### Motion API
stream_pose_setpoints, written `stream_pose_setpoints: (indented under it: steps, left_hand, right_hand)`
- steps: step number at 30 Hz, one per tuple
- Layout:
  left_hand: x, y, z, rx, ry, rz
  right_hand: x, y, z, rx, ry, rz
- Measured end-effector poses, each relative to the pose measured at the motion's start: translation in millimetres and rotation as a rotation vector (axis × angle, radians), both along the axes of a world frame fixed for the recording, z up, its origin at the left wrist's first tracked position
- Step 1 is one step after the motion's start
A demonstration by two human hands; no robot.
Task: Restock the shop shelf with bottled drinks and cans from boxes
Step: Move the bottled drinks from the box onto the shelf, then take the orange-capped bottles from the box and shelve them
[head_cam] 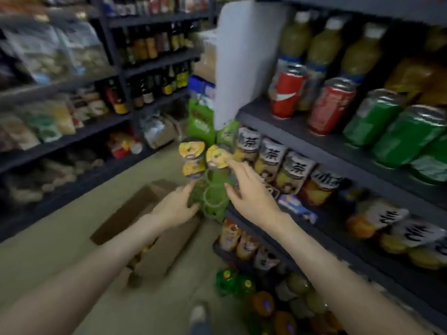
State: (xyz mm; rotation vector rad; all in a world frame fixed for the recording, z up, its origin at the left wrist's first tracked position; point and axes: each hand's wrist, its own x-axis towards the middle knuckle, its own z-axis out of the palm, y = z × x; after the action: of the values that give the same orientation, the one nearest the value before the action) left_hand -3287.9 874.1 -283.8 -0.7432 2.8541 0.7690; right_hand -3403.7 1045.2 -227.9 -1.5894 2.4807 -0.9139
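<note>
I hold a blurred bundle of green bottles with yellow labels in front of the dark drinks shelf. My left hand grips the bundle's left side from below. On its right side rests my right hand, thumb on the green plastic and index finger stretched up to a yellow label. Below my left arm an open cardboard box lies on the floor, its contents mostly hidden. The shelf carries red cans, green cans and tea bottles.
A white divider panel stands at the shelf's left end. Green and orange bottles fill the lowest level on the right. Across the aisle on the left stands another shelf with dark bottles and snack bags. My shoe is on the beige floor.
</note>
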Motion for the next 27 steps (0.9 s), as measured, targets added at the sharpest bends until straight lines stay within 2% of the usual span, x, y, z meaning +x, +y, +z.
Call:
stream_pose_setpoints:
  steps: [2, 5, 10, 14, 18, 22, 27]
  left_hand:
    - [37, -36, -42, 0.124, -0.207, 0.128]
    - [88, -84, -96, 0.170, -0.325, 0.253]
    - [143, -172, -187, 0.283, -0.423, 0.356]
    - [157, -241, -222, 0.339, -0.524, 0.358]
    - [160, -295, -285, 0.374, -0.530, 0.405]
    - [150, -320, -364, 0.414, -0.547, 0.452]
    - [122, -326, -497, 0.486, -0.570, 0.565]
  right_hand:
    - [11, -42, -28, 0.139, -0.103, 0.089]
    - [25, -102, -72, 0.260, -0.210, 0.150]
    - [43, -216, -162, 0.476, -0.298, 0.183]
    - [48, -308, -242, 0.701, -0.384, 0.157]
    - [49, -378, -323, 0.916, -0.416, 0.161]
    - [50, -422, -403, 0.995, -0.483, 0.172]
    - [27, -446, -547, 0.986, -0.541, 0.153]
